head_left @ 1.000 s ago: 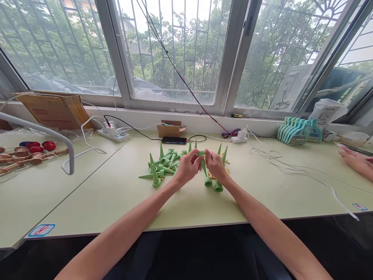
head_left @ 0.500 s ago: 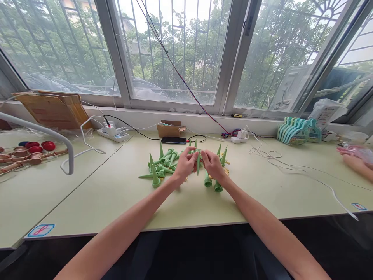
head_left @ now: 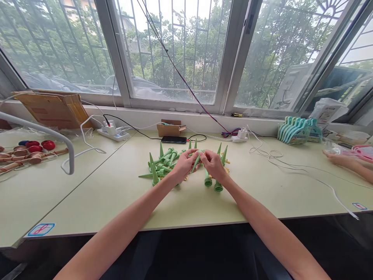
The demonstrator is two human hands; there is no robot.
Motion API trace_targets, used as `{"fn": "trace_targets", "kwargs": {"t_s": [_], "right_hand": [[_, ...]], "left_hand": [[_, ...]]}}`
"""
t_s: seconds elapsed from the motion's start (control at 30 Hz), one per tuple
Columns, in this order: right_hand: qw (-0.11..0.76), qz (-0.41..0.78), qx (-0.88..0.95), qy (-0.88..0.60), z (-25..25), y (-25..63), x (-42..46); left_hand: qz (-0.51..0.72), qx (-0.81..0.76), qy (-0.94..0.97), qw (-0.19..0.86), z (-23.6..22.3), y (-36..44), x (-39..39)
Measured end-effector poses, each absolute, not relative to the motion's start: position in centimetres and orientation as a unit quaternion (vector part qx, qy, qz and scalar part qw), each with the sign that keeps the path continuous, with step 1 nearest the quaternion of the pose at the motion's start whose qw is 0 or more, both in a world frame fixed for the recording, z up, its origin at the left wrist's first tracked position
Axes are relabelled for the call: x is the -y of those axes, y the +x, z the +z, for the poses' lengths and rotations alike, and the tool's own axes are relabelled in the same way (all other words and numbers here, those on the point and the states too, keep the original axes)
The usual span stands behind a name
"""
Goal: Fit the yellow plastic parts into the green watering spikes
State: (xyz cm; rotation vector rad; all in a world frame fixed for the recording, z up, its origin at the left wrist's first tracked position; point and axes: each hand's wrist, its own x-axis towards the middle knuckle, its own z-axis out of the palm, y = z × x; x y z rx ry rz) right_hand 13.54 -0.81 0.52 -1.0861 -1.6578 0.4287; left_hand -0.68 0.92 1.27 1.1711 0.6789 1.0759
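Observation:
Both of my hands meet over the table around one green plastic watering spike [head_left: 196, 163], its tapered tip slanting down to the left. My left hand [head_left: 184, 164] is closed on it from the left. Against its upper end, the fingers of my right hand [head_left: 212, 165] are pinched; they hide much of that end. Left of my hands lies a heap of green spikes [head_left: 166, 160], with a few standing point up. Two spikes with hollow round ends [head_left: 218, 187] lie under my right hand. Small yellow pieces [head_left: 227, 171] show just beyond that hand.
A black phone [head_left: 174, 139] and a small cardboard box [head_left: 171, 128] sit behind the heap. White cables [head_left: 279, 157] and teal hangers [head_left: 293, 130] are to the right. Another person's hand [head_left: 338, 158] is at far right, near a pink item [head_left: 363, 151]. Red balls [head_left: 35, 147] lie far left.
The spike in my hands has tilted, its tip swinging to the left from nearly straight down. At far right, the other person's hand has reached further in, and more of the pink item shows.

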Motion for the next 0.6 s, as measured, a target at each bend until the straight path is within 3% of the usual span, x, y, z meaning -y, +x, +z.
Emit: {"fn": "trace_targets", "kwargs": {"t_s": [0.6], "right_hand": [[0.497,0.196,0.711,-0.458,0.42,13.87,0.63]], "left_hand": [[0.455,-0.308,0.502,0.668,1.20,-0.99,-1.23]]}}
